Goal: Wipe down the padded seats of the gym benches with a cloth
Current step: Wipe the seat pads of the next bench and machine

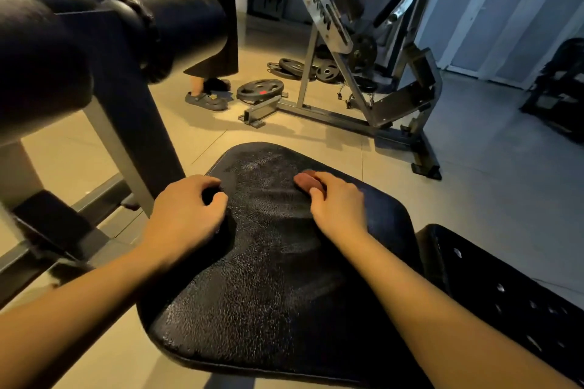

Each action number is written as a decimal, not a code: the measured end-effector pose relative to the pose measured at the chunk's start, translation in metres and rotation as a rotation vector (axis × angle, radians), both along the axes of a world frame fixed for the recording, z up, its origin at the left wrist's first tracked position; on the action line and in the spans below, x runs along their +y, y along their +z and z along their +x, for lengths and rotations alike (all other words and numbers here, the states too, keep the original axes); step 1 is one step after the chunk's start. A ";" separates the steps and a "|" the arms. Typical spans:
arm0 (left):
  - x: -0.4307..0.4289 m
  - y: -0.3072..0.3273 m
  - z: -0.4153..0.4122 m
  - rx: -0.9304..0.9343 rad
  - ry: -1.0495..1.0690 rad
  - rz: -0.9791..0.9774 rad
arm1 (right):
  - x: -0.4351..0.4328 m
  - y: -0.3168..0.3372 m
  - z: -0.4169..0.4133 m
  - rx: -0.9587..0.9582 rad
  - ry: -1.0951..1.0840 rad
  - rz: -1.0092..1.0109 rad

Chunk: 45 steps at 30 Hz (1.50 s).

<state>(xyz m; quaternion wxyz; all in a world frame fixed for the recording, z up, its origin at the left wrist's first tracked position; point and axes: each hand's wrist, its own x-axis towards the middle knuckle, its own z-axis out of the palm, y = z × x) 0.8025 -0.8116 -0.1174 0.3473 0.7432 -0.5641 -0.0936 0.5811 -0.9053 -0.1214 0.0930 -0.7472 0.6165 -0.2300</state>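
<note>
1. Head view: your right hand [336, 199] pinches a small reddish cloth [306, 181] against the far part of the seat [268, 294], fingers curled over it.
2. Your left hand [186, 211] sits at the seat's left edge, fingers curled. I cannot tell whether it grips the edge.
3. You look mid-wipe on this seat, and the near half seems not yet done.
4. Next, draw the cloth toward the near edge in overlapping passes, pressing flat. Then move to the pad [512, 300] at near right.

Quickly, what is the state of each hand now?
Left hand: fingers curled; holding anything cannot be told.
Right hand: closed on a reddish-brown cloth.
</note>
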 end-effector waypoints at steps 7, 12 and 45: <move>0.002 0.003 0.000 0.023 0.035 -0.016 | -0.007 0.016 0.103 0.290 0.296 -0.050; 0.003 0.003 -0.002 0.046 0.010 -0.008 | -0.016 0.001 -0.010 0.216 0.046 -0.025; -0.002 -0.005 0.003 0.110 0.048 -0.076 | -0.088 0.008 0.032 0.060 0.174 -0.051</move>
